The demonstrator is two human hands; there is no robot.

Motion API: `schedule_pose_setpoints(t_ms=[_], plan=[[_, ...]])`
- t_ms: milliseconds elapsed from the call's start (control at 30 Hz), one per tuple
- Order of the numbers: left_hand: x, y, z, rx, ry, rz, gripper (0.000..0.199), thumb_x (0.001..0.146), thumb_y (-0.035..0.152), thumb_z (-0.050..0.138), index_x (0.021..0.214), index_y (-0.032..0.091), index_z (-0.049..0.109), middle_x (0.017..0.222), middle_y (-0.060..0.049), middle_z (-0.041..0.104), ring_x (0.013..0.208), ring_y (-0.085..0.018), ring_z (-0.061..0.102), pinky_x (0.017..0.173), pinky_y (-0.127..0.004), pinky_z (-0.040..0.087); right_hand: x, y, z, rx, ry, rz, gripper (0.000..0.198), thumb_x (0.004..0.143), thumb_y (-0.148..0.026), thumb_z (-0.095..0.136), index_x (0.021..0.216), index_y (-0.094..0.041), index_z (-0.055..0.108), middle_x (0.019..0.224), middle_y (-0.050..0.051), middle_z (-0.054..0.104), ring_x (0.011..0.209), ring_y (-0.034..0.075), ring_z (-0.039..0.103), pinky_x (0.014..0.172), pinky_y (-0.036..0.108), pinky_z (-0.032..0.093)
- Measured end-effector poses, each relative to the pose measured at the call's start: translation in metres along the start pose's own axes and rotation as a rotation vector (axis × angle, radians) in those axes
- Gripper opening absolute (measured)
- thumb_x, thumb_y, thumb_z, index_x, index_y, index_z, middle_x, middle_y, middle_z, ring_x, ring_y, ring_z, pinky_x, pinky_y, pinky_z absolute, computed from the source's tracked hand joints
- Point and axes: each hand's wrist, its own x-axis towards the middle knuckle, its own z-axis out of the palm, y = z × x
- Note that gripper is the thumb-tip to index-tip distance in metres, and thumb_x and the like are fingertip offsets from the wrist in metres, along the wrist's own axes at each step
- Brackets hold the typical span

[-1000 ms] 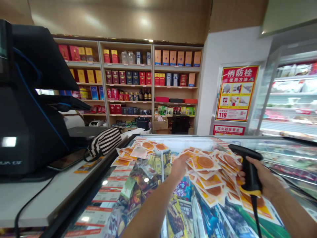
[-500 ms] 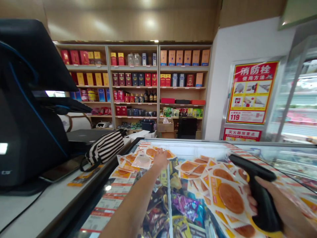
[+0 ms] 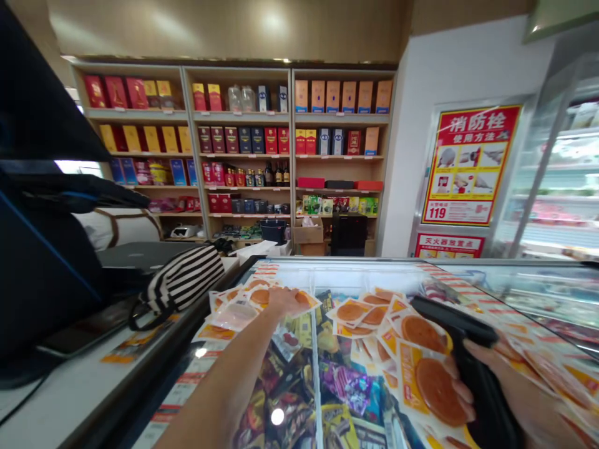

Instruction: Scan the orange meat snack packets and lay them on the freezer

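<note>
My left hand [image 3: 283,300] reaches forward over the glass freezer top [image 3: 337,274]. Its fingers lie across several flat packets [image 3: 259,297], each with a round orange-brown patty inside; the fingertips are blurred. Around a black handheld barcode scanner [image 3: 484,368] my right hand [image 3: 503,383] is closed, the scanner's head pointing forward and left. The fingertips of that hand come close to a large patty packet [image 3: 435,386] on a spread pile. Whether they touch it, I cannot tell.
Colourful snack bags [image 3: 349,380] show through the glass. At left stand a black checkout terminal [image 3: 42,249] and a striped pouch [image 3: 187,277] on the white counter [image 3: 79,393]. Boxed goods fill the back shelves [image 3: 238,118]. A red fire-hydrant sign [image 3: 472,165] hangs at right.
The whole view has shifted a little. My left hand sits further left among the packets. My right hand, with the scanner, has moved left and slightly down over the pile.
</note>
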Motion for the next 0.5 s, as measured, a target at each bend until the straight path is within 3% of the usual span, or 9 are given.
schedule_pose_setpoints(t_ms=[167,367,500], plan=[[-0.075,-0.01,-0.006,0.022,0.012,0.066,0.066,0.059,0.065,0.037,0.111,0.025,0.047,0.112,-0.011,0.05,0.103,-0.034,0.041,0.084,-0.052,0.023,-0.012,0.003,0.029,0.039,-0.199,-0.018,0.028,0.069,-0.043,0.047,0.06,-0.016,0.051,0.041,0.0,0.051,0.036,0.011,0.046,0.035,0.022,0.037],[-0.139,-0.014,-0.005,0.025,0.074,0.144,0.075,0.061,0.065,0.037,0.12,0.019,0.037,0.129,-0.014,0.032,0.117,-0.033,0.024,0.092,-0.051,0.016,-0.028,0.015,0.069,0.102,-0.247,-0.075,0.02,0.069,-0.036,0.05,0.064,-0.016,0.051,0.046,-0.001,0.055,0.036,0.008,0.047,0.034,0.02,0.038],[-0.159,-0.003,0.001,-0.119,0.178,0.167,0.058,0.066,0.046,0.049,0.111,0.011,0.045,0.118,-0.019,0.043,0.113,-0.031,0.033,0.091,-0.046,0.022,-0.036,0.024,0.093,0.035,-0.259,-0.066,0.021,0.069,-0.036,0.049,0.063,-0.016,0.049,0.041,-0.002,0.051,0.032,0.009,0.045,0.031,0.021,0.037]])
